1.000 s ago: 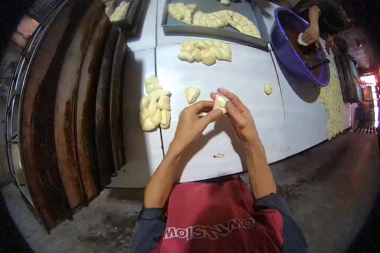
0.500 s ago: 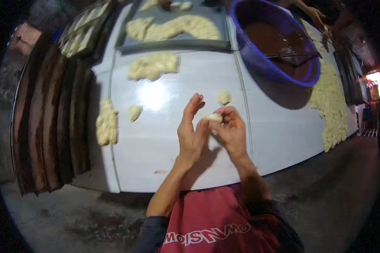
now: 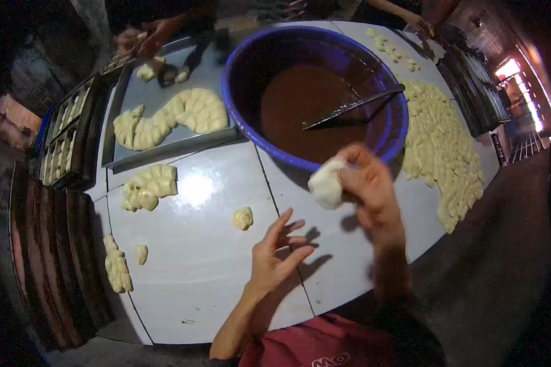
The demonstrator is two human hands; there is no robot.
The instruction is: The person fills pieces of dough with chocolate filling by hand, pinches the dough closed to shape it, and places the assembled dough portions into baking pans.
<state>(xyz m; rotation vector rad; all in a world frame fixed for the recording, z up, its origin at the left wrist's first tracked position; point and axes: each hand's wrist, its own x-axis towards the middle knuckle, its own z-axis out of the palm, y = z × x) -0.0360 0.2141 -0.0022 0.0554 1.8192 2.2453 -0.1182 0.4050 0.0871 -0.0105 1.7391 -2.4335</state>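
A flattened piece of pale dough (image 3: 327,185) hangs from my right hand (image 3: 370,183), pinched between thumb and fingers in front of the basin. My left hand (image 3: 277,255) is over the white table with its fingers apart and nothing in it. One small dough lump (image 3: 243,218) lies just beyond the left fingertips. The big blue basin (image 3: 240,131) holds a brown filling (image 3: 300,92), and a dark stick-like tool (image 3: 349,109) leans across it to the rim.
Cut dough lies in a metal tray (image 3: 168,154), with more dough pieces (image 3: 150,188) in front. Many dough pieces (image 3: 438,128) spread at the right. Stacked dark trays (image 3: 49,257) stand at the left. Other people's hands (image 3: 156,38) work at the far side.
The view has swung right toward the basin. My right hand has moved away from the left with the dough, which now looks wider and flatter. The left hand has let go.
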